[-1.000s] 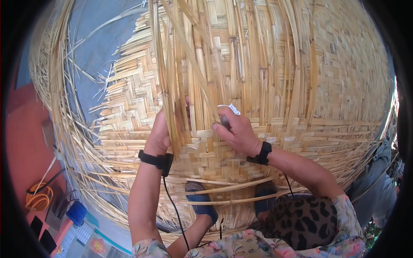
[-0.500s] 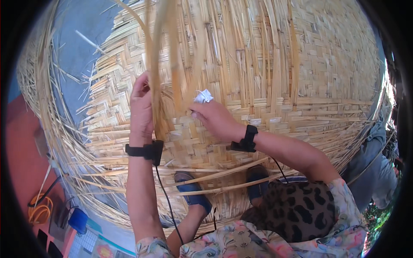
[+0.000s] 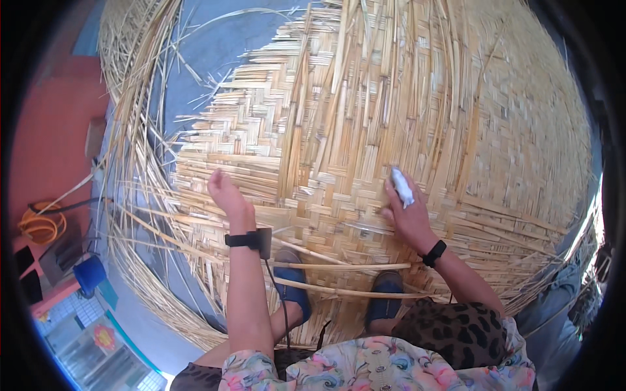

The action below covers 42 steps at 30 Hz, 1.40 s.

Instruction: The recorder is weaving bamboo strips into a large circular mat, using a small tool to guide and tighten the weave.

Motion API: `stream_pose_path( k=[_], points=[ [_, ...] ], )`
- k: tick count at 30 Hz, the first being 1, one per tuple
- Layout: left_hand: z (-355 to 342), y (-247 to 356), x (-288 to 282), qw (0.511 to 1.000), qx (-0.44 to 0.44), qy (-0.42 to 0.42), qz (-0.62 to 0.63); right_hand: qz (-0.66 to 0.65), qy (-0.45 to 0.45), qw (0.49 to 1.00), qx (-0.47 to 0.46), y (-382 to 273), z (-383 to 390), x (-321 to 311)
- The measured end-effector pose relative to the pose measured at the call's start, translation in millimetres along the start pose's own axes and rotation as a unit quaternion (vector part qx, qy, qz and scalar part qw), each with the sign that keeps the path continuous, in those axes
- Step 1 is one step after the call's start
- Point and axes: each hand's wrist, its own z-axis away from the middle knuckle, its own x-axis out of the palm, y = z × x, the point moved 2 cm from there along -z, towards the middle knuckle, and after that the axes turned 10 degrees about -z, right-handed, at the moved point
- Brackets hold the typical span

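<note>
My left hand (image 3: pixel 225 195) is at the left part of a woven split-cane mat (image 3: pixel 313 221), fingers loosely bent and apart, holding nothing visible. My right hand (image 3: pixel 409 218) rests on the mat right of centre, fingers stretched out, with a white cloth piece (image 3: pixel 402 188) along them, seemingly wrapped round a finger. Long loose strips (image 3: pixel 332 104) lie up the middle of the weave, and more cross it below my hands. Both wrists wear black straps. My blue-shod feet stand on the mat beneath cross strips.
A bundle of loose cane (image 3: pixel 134 78) curves along the left over grey floor (image 3: pixel 218 36). Beyond are a red surface (image 3: pixel 52 130), an orange coiled hose (image 3: pixel 40 225) and a blue container (image 3: pixel 90 277). Grey cloth (image 3: pixel 554 313) lies at the lower right.
The raised strips my hands were among now lie on the mat. My left hand has let go and lowered; my right hand has moved right. The view has shifted too.
</note>
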Motion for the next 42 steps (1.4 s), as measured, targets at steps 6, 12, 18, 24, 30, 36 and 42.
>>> stream_pose_path(
  k=[6,12,18,24,30,36,42],
  points=[
    [42,21,57,0.915,0.018,-0.369,-0.161,0.118,-0.087,0.989,-0.030,11,10,20],
    [27,75,105,0.781,0.009,-0.569,-0.256,0.102,-0.074,0.991,-0.034,7,8,17],
    [50,109,113,0.686,0.090,-0.721,-0.041,0.118,-0.066,0.990,-0.032,17,12,12],
    [-16,46,94,0.843,-0.058,-0.519,-0.133,0.088,-0.067,0.993,-0.029,13,10,18],
    [8,48,101,0.908,0.035,-0.398,-0.125,0.058,-0.062,0.996,-0.036,10,7,13],
    [144,39,109,0.874,0.231,-0.405,-0.140,-0.009,-0.044,0.998,0.048,10,30,16],
    [211,-14,83,0.697,0.549,-0.393,-0.242,-0.269,-0.032,0.953,0.136,-20,42,-37]
  ],
)
